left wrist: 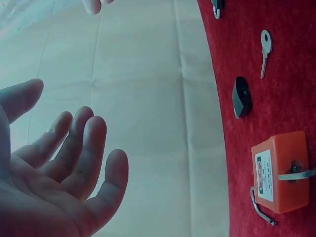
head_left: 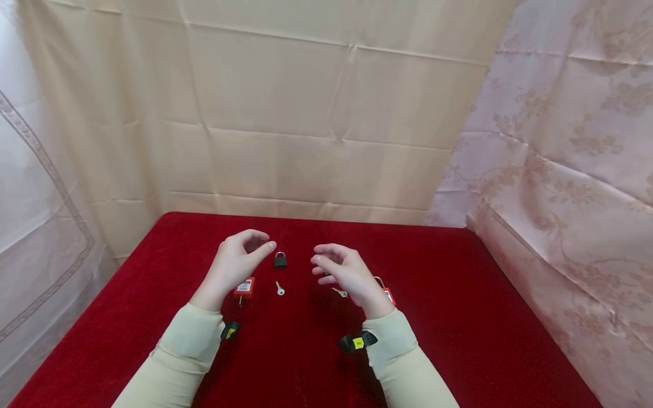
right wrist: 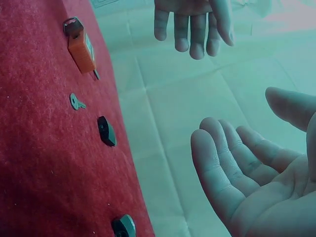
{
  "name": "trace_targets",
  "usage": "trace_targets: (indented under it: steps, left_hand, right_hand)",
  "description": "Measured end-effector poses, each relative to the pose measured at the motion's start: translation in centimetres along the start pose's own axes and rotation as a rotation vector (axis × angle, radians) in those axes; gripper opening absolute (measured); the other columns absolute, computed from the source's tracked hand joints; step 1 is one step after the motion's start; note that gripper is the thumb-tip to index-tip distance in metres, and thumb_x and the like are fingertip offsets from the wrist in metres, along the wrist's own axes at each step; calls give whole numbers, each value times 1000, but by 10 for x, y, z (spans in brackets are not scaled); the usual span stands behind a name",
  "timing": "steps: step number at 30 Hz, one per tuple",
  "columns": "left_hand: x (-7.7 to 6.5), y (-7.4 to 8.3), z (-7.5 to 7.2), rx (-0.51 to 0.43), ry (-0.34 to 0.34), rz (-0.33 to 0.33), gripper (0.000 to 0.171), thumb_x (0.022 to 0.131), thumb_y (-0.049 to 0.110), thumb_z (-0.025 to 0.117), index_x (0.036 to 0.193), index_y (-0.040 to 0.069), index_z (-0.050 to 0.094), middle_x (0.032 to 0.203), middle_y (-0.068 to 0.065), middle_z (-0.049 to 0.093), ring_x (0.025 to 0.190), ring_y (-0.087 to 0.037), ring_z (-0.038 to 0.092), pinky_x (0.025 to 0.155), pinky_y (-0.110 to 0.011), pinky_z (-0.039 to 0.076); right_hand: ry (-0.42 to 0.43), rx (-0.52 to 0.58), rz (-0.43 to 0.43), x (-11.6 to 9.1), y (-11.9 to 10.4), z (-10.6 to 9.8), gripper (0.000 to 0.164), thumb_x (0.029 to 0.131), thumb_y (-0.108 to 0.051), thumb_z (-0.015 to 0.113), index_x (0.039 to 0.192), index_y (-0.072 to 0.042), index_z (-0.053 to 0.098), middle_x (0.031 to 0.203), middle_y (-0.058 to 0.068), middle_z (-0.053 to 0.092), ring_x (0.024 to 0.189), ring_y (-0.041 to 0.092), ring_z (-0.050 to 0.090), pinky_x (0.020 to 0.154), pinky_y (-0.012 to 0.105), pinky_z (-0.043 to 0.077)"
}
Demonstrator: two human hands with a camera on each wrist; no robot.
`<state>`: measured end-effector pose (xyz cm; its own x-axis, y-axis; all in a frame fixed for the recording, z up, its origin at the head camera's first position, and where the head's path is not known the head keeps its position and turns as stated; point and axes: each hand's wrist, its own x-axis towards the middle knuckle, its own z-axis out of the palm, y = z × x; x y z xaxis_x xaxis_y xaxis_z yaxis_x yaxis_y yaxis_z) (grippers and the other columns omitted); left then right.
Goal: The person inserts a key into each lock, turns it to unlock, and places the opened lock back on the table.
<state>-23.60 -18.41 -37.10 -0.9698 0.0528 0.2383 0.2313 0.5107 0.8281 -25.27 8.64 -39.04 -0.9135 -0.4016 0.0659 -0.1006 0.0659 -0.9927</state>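
Black padlock (head_left: 280, 262) seemingly near left hand (head_left: 237, 259)

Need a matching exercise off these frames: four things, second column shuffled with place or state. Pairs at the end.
Things (sides as in the head view)
1. Left red padlock
2. Right red padlock
3. Left loose key
4. Left hand

Place or state
A. Directly below a black padlock in the head view
B. Raised, holding nothing
C. Has a key sticking out of its near side
D. Partly hidden by the right hand in the head view

Pairs: 1-C, 2-D, 3-A, 4-B
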Motion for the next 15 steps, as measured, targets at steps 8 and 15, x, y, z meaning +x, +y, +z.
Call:
trace_targets:
  steps: [8, 15]
  left_hand:
    - [0, 4, -2, 10, 8, 14, 34, 97, 34, 71, 122, 11, 68, 113, -6, 70, 100, -25, 64, 88, -44, 51]
    - [0, -1, -3, 24, -12, -30, 38, 97, 37, 69, 124, 10, 67, 117, -8, 69, 103, -27, 63, 91, -47, 52]
  right_hand:
    - [19, -96, -20, -1, -5, -1, 38, 98, -18, 69, 132, -5, 62, 113, 13, 68, 100, 33, 69, 78, 41, 60]
    - [27, -211, 2, 7, -1, 3, 34, 99, -20, 68, 128, -3, 65, 112, 12, 70, 96, 35, 69, 73, 37, 60]
